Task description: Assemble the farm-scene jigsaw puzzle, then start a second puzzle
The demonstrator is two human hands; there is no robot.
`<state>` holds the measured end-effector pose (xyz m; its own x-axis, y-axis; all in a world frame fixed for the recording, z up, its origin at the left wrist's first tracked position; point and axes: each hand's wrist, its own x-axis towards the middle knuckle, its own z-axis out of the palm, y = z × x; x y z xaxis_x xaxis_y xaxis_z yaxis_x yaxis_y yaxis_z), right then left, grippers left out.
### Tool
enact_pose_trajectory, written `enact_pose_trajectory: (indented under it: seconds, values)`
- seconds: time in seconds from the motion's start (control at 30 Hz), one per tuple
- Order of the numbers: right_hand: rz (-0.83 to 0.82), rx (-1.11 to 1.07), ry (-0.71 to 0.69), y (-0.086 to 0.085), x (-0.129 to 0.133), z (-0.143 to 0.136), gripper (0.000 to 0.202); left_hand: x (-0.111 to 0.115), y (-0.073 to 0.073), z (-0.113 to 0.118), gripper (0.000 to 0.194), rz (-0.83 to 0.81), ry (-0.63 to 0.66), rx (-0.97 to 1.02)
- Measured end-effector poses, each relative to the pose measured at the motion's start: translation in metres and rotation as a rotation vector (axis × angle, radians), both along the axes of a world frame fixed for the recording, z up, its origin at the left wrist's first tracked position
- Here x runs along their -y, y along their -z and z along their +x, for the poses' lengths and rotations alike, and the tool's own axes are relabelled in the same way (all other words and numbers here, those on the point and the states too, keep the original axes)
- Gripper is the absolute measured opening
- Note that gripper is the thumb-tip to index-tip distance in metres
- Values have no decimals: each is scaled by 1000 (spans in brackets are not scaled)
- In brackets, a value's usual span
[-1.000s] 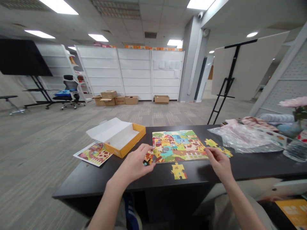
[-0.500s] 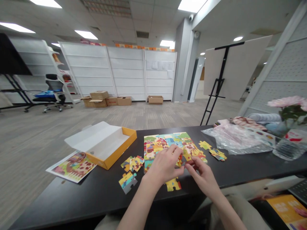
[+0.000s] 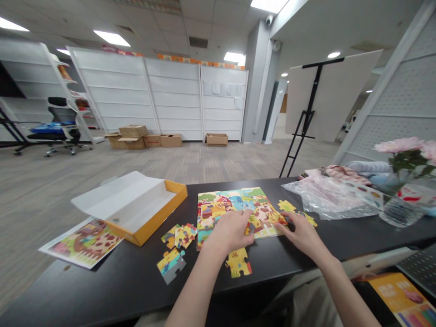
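My left hand (image 3: 231, 230) rests over the lower middle of a farm-scene jigsaw puzzle (image 3: 207, 213), fingers curled and thumb low. A yellow-and-red puzzle piece (image 3: 247, 230) shows between its thumb and fingers. At the puzzle's lower right corner, my right hand (image 3: 302, 232) pinches a puzzle piece, mostly hidden, with a dark greyish bit at the fingertips. Loose yellow pieces (image 3: 285, 205) lie beyond that hand, partly covered by it. Below my left hand are more yellow pieces (image 3: 239, 262), and several others (image 3: 184, 236) lie left of the puzzle.
An open yellow box (image 3: 160, 218) with a white inside stands at the left, beside a printed farm picture (image 3: 85, 240). On the right are a clear plastic bag (image 3: 327, 195) and a glass vase (image 3: 398, 211) with pink flowers. The black table's (image 3: 136, 281) near edge runs below my forearms.
My right hand has moved away from my left, rightward to the puzzle's corner. My left hand stays over the puzzle. The view has shifted slightly.
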<state>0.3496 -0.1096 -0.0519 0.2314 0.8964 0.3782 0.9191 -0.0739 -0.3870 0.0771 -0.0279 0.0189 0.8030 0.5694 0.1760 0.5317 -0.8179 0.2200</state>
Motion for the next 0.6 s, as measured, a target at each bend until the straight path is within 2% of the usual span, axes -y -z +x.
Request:
enact_pose_trajectory:
  seconds: [0.13, 0.27, 0.4, 0.6]
  values:
    - [32, -69, 4, 1, 5, 7, 39, 10, -2, 5, 50, -9, 51, -6]
    - [70, -189, -1, 6, 9, 13, 39, 31, -2, 16, 43, -4, 162, 13]
    - [144, -267, 23, 9, 14, 14, 40, 51, 4, 26, 34, 32, 251, -27]
    - [208, -607, 59, 8, 41, 25, 45, 59, 16, 26, 31, 82, 281, -55]
